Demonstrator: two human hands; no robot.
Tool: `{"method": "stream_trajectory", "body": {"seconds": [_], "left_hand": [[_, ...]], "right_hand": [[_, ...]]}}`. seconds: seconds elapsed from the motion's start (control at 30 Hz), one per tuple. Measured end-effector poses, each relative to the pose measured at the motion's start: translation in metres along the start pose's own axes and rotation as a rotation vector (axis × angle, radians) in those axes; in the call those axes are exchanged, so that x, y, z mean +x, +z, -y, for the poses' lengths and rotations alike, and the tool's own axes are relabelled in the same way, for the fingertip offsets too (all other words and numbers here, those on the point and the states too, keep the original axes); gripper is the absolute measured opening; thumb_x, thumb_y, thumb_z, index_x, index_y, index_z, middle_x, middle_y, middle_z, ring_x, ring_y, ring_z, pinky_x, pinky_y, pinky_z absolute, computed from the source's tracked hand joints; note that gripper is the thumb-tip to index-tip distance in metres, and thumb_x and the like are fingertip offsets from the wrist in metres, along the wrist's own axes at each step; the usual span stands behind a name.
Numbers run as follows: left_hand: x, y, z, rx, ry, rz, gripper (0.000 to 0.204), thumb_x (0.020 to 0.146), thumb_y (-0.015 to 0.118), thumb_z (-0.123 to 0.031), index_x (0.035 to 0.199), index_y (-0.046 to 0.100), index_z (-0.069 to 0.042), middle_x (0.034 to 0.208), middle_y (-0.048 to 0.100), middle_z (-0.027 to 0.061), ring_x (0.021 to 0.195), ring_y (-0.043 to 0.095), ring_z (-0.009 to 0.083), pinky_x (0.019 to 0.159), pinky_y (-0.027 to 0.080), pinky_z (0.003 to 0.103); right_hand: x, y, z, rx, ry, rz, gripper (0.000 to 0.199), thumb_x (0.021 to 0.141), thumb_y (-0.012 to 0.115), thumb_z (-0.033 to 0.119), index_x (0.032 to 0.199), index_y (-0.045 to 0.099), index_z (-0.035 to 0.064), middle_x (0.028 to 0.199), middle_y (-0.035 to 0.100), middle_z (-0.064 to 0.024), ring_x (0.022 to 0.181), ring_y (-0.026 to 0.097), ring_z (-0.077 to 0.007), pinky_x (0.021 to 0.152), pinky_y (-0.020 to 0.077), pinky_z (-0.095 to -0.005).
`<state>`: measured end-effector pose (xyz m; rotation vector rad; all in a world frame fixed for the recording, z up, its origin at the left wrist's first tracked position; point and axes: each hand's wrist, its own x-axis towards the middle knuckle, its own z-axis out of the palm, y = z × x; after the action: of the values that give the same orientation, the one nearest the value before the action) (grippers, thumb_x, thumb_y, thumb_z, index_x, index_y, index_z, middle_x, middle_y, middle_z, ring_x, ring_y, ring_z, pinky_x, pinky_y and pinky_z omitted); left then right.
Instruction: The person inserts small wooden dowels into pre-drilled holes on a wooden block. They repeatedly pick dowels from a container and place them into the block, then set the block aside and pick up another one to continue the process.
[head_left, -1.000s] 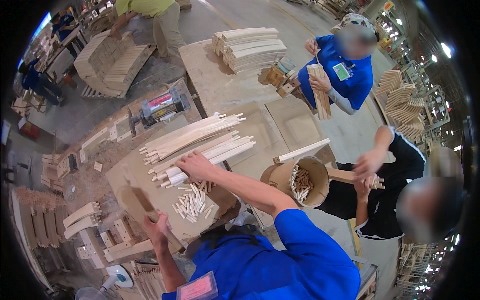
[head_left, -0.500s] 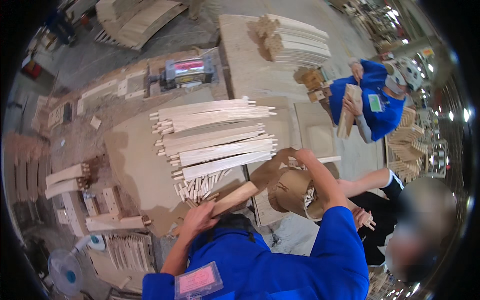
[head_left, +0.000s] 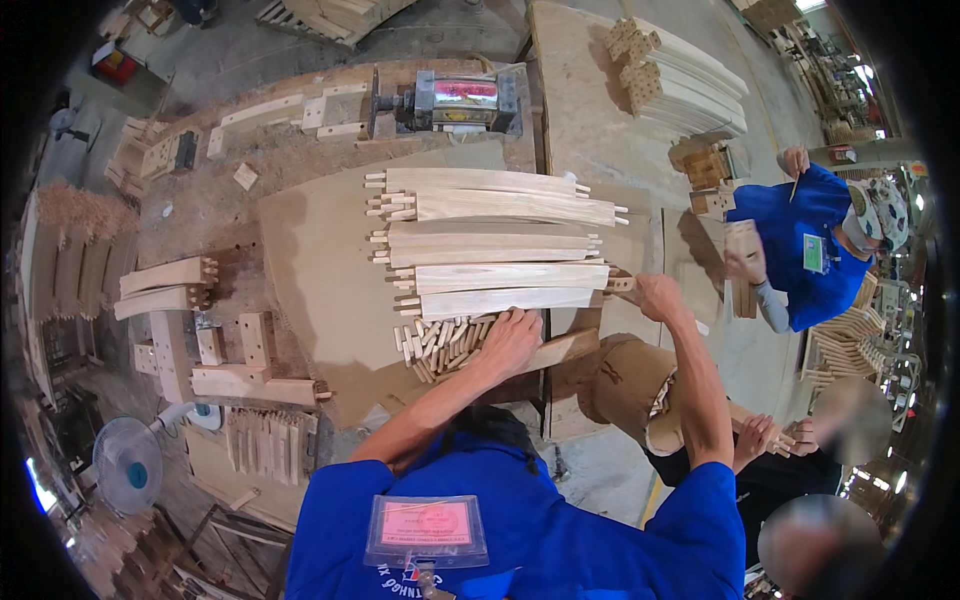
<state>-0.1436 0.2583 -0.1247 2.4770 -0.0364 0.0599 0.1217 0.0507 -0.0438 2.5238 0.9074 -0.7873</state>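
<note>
Several pale wooden slats [head_left: 505,277] lie side by side on the cardboard, with dowels sticking out of their ends. Below the lowest slat is a pile of short wooden dowels [head_left: 440,345]. My left hand [head_left: 514,338] reaches over this pile, its fingers bent at the slat's lower edge; what is under the fingertips is hidden. At the slats' right end, my right hand [head_left: 660,298] grips a small wooden piece with holes [head_left: 620,284]. A wooden board [head_left: 565,349] lies beside my left wrist. Under my right forearm stands a brown cardboard tub [head_left: 628,382] holding dowels.
A clamp-like machine [head_left: 465,100] sits at the back of the table. Holed wooden blocks [head_left: 255,338] lie on the left, near a fan [head_left: 128,465]. Curved slats [head_left: 690,85] are stacked at the back right. One co-worker [head_left: 800,245] holds wood; another person's hands [head_left: 770,437] are near the tub.
My left hand has gone from the board up to the dowel pile. My right hand now grips the holed piece beside the slats. The whole view has shifted.
</note>
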Motion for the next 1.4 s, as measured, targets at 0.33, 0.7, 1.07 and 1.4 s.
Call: {"method": "stream_trajectory", "body": {"seconds": [0.33,0.7,1.07,1.4], "left_hand": [[-0.016,0.006,0.008,0.287,-0.042,0.102,0.056,0.090,0.066,-0.031,0.133,0.062,0.003,0.145,0.058,0.0152,0.130,0.051,0.0261,0.103,0.037,0.046],[0.032,-0.001,-0.047,-0.084,0.230,-0.097,0.038,0.087,0.070,-0.011,0.121,0.063,0.004,0.126,0.064,0.0203,0.120,0.058,0.0364,0.101,0.049,0.046],[0.224,0.112,-0.162,0.131,0.474,0.212,0.031,0.088,0.067,-0.019,0.114,0.067,-0.003,0.118,0.068,0.0174,0.114,0.063,0.0350,0.097,0.050,0.048],[0.264,0.074,-0.144,0.506,0.475,0.361,0.027,0.083,0.067,-0.020,0.106,0.071,-0.005,0.100,0.074,0.0149,0.105,0.070,0.0305,0.092,0.048,0.052]], "right_hand": [[-0.145,-0.090,0.042,0.490,-0.090,-0.719,0.037,0.089,0.072,0.010,0.123,0.063,-0.0008,0.109,0.071,-0.0224,0.100,0.069,-0.0391,0.086,0.0532,-0.0454],[-0.372,0.000,0.049,1.573,-0.275,-1.631,0.060,0.101,0.058,0.041,0.150,0.043,0.0090,0.143,0.052,-0.0265,0.125,0.059,-0.0457,0.115,0.0354,-0.0657],[-0.403,0.030,0.106,1.364,-0.305,-1.446,0.073,0.083,0.084,0.055,0.135,0.055,0.0119,0.092,0.072,-0.0209,0.074,0.071,-0.0290,0.062,0.0575,-0.0378],[-0.388,0.067,0.100,1.121,0.282,-1.040,0.059,0.070,0.097,0.021,0.120,0.070,0.0018,0.092,0.073,-0.0104,0.080,0.072,-0.0223,0.073,0.0564,-0.0318]]}}
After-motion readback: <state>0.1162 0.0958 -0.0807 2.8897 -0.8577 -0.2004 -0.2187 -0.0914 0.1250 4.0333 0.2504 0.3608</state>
